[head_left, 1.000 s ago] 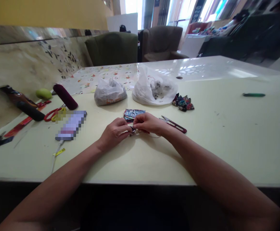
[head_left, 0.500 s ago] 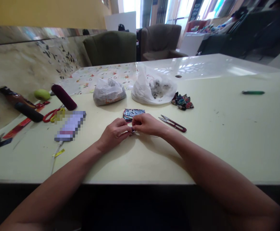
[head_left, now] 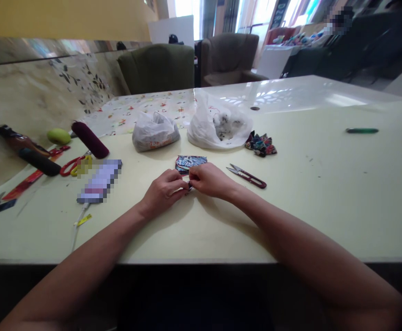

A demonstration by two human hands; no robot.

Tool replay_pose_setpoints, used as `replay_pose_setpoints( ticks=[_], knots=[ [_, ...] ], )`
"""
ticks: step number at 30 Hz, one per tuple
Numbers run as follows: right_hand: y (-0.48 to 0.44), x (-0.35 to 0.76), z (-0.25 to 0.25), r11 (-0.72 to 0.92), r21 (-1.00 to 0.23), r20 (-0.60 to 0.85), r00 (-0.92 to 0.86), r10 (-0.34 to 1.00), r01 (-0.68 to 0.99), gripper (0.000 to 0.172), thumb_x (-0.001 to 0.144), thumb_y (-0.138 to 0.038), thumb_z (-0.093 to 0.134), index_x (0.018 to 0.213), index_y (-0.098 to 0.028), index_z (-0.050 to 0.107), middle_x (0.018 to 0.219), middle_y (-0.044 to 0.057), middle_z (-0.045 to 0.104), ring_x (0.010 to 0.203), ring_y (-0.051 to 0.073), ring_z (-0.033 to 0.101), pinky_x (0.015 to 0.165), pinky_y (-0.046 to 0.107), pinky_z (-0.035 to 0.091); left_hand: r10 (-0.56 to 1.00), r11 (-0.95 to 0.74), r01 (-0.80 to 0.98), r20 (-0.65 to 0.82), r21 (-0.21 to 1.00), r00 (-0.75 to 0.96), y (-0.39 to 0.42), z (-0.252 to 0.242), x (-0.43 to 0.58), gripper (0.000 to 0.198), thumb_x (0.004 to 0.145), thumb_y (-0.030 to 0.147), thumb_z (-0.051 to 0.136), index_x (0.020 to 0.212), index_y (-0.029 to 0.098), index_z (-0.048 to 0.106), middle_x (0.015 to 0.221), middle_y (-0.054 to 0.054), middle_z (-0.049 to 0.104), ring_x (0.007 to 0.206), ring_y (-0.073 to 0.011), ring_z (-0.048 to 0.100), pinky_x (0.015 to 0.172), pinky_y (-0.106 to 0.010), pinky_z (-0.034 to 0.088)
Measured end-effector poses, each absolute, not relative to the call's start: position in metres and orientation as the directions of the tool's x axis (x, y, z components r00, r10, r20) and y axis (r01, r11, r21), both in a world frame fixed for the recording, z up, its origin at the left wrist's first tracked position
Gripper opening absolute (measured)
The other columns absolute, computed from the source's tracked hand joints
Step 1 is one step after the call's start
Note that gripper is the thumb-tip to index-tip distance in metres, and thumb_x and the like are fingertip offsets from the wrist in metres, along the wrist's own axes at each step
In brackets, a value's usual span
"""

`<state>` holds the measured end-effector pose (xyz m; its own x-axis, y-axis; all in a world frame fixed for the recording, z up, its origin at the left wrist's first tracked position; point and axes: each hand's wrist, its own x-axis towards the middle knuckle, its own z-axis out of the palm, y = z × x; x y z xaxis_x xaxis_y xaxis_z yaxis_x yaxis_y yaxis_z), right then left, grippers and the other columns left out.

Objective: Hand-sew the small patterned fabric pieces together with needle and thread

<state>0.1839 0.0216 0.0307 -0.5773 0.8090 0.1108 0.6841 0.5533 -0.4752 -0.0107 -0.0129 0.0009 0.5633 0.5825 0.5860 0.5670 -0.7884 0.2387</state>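
My left hand and my right hand meet over the near middle of the table, fingertips pinched together. Between them is a small dark piece, mostly covered by the fingers; its kind is too small to make out. Just behind my hands lies a stack of blue patterned fabric pieces. To the right of my right hand rest thread snips with dark red handles, their blades apart. Farther back sits a cluster of folded patterned fabric pieces.
Two white plastic bags, a closed one and an open one with white stuffing, stand behind. On the left are a phone with a cable, red-handled scissors, a maroon cylinder, a green fruit and a bottle. A green pen lies right.
Both hands keep nearly the same place and pinch; the fingertips around the small piece have shifted slightly. The whole view has moved a little, while the objects on the table stay put.
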Motion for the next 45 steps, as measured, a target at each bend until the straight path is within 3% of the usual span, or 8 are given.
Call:
replay_pose_setpoints(
  ticks=[6, 9, 14, 19, 28, 35, 42, 45],
  knots=[
    [0.013, 0.178, 0.037, 0.549, -0.317, 0.080, -0.555, 0.828, 0.773, 0.018, 0.082, -0.017, 0.052, 0.083, -0.014, 0.070, 0.081, 0.009, 0.069, 0.068, 0.016, 0.052, 0.057, 0.028, 0.024, 0.549, -0.807, 0.550, 0.615, 0.213, 0.566, -0.014, 0.003, -0.008, 0.008, 0.089, 0.019, 0.064, 0.083, 0.018, 0.068, 0.088, -0.005, 0.060, 0.086, -0.0166, 0.057, 0.077, -0.029, 0.051],
    [0.013, 0.178, 0.037, 0.565, -0.302, 0.098, -0.564, 0.820, 0.768, 0.017, 0.082, -0.016, 0.052, 0.082, -0.014, 0.069, 0.083, 0.010, 0.070, 0.069, 0.016, 0.052, 0.058, 0.029, 0.023, 0.517, -0.820, 0.544, 0.635, 0.175, 0.574, -0.013, 0.003, -0.008, 0.007, 0.089, 0.018, 0.063, 0.084, 0.019, 0.067, 0.095, -0.007, 0.064, 0.090, -0.0177, 0.057, 0.081, -0.031, 0.051],
    [0.023, 0.184, 0.031, 0.498, -0.550, 0.102, -0.538, 0.837, 0.670, 0.010, 0.075, -0.015, 0.057, 0.066, -0.014, 0.062, 0.063, 0.001, 0.059, 0.061, 0.012, 0.047, 0.057, 0.025, 0.027, 0.451, -0.865, 0.485, 0.621, 0.127, 0.641, -0.012, 0.002, -0.009, 0.009, 0.090, 0.013, 0.060, 0.092, 0.019, 0.066, 0.102, -0.006, 0.069, 0.094, -0.0175, 0.058, 0.085, -0.032, 0.052],
    [0.030, 0.189, 0.024, 0.280, -0.818, -0.027, -0.520, 0.854, 0.503, 0.009, 0.066, -0.019, 0.061, 0.059, -0.015, 0.056, 0.053, -0.004, 0.047, 0.054, 0.008, 0.039, 0.051, 0.023, 0.026, 0.399, -0.897, 0.430, 0.599, 0.100, 0.694, -0.017, 0.005, -0.005, 0.011, 0.091, 0.011, 0.057, 0.096, 0.018, 0.064, 0.100, -0.007, 0.070, 0.092, -0.0177, 0.060, 0.085, -0.033, 0.054],
    [0.035, 0.190, 0.016, -0.101, -0.930, -0.282, -0.510, 0.812, 0.353, 0.013, 0.058, -0.012, 0.057, 0.058, -0.019, 0.045, 0.040, -0.009, 0.032, 0.038, 0.005, 0.025, 0.038, 0.023, 0.013, 0.548, -0.835, 0.454, 0.547, 0.311, 0.632, -0.020, 0.005, -0.006, 0.011, 0.090, 0.011, 0.056, 0.093, 0.018, 0.064, 0.100, -0.007, 0.061, 0.092, -0.0146, 0.062, 0.085, -0.028, 0.053],
    [0.031, 0.190, 0.017, -0.122, -0.941, -0.272, -0.489, 0.829, 0.316, 0.015, 0.061, -0.013, 0.056, 0.056, -0.020, 0.044, 0.039, -0.007, 0.034, 0.036, 0.006, 0.026, 0.037, 0.024, 0.014, 0.631, -0.776, 0.506, 0.471, 0.377, 0.616, -0.016, 0.003, -0.008, 0.003, 0.090, 0.020, 0.063, 0.090, 0.018, 0.065, 0.087, -0.003, 0.065, 0.076, -0.0116, 0.061, 0.072, -0.024, 0.049],
    [0.029, 0.187, 0.010, -0.018, -0.920, -0.196, -0.420, 0.886, 0.391, 0.012, 0.064, -0.014, 0.055, 0.057, -0.018, 0.045, 0.043, -0.006, 0.036, 0.039, 0.004, 0.027, 0.040, 0.024, 0.013, 0.719, -0.693, 0.510, 0.432, 0.510, 0.544, -0.018, 0.010, -0.007, 0.011, 0.087, 0.010, 0.060, 0.078, 0.016, 0.062, 0.078, -0.002, 0.061, 0.070, -0.0108, 0.056, 0.068, -0.025, 0.045],
    [0.028, 0.188, 0.013, -0.019, -0.920, -0.223, -0.484, 0.846, 0.392, 0.008, 0.067, -0.015, 0.054, 0.062, -0.018, 0.048, 0.046, -0.006, 0.040, 0.040, 0.005, 0.029, 0.041, 0.023, 0.016, 0.736, -0.671, 0.502, 0.416, 0.545, 0.533, -0.017, 0.010, -0.010, 0.011, 0.086, 0.010, 0.060, 0.077, 0.015, 0.063, 0.079, -0.002, 0.062, 0.070, -0.0108, 0.056, 0.068, -0.024, 0.045]
  ],
)
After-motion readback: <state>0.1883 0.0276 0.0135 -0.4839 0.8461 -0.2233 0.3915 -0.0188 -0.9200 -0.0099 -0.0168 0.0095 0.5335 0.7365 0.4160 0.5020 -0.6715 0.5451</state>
